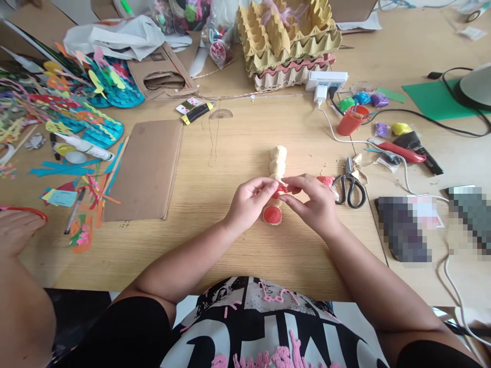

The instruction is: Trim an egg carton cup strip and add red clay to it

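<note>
My left hand (251,203) and my right hand (312,204) meet over the middle of the table. Between their fingertips is a small piece of red clay (280,190), pinched from both sides. Under and behind the hands lies a row of cream-coloured egg-carton cups (277,159), partly hidden by the fingers. The nearest cup (272,215) faces up and has a red filling. Just right of my right hand is a red lump in clear wrap (327,182), partly covered by the hand.
Black-handled scissors (350,188) lie to the right, near carton scraps. Stacked egg trays (287,46) and a power strip (328,79) stand behind. A cardboard sheet (142,171) and paper crafts lie left. Another person's hand (17,230) holds red-handled scissors at the left edge.
</note>
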{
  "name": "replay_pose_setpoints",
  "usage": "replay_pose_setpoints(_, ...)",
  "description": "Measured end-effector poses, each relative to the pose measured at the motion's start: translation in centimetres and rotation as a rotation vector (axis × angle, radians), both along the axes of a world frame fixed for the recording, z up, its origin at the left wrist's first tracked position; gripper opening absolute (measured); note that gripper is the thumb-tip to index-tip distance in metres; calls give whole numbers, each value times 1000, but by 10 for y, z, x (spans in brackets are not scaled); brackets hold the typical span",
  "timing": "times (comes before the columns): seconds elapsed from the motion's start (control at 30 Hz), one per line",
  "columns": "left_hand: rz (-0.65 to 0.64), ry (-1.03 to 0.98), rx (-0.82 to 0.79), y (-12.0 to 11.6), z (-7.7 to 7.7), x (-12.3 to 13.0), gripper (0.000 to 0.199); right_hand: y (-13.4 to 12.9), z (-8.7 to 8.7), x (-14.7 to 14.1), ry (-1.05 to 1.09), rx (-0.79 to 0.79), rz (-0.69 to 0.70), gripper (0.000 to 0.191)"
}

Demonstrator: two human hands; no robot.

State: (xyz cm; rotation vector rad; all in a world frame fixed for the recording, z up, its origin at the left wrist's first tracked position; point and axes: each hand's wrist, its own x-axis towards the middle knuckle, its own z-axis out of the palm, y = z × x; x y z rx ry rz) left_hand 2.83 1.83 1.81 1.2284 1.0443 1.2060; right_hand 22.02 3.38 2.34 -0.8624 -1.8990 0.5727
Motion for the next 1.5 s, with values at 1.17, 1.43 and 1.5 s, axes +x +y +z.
replay_pose_setpoints(1.17, -17, 654, -58, 9, -8, -8, 16, 13, -6, 15, 58, -926, 86, 25)
replay_pose_setpoints(1.43, -26, 244, -266, 13, -14, -6, 26, 15, -12, 2, 498, -1187, 35, 46)
replay_pose_setpoints(1.5, -35, 104, -373, 12, -10, -3, 32, 14, -13, 0, 521, -1193, 60, 46)
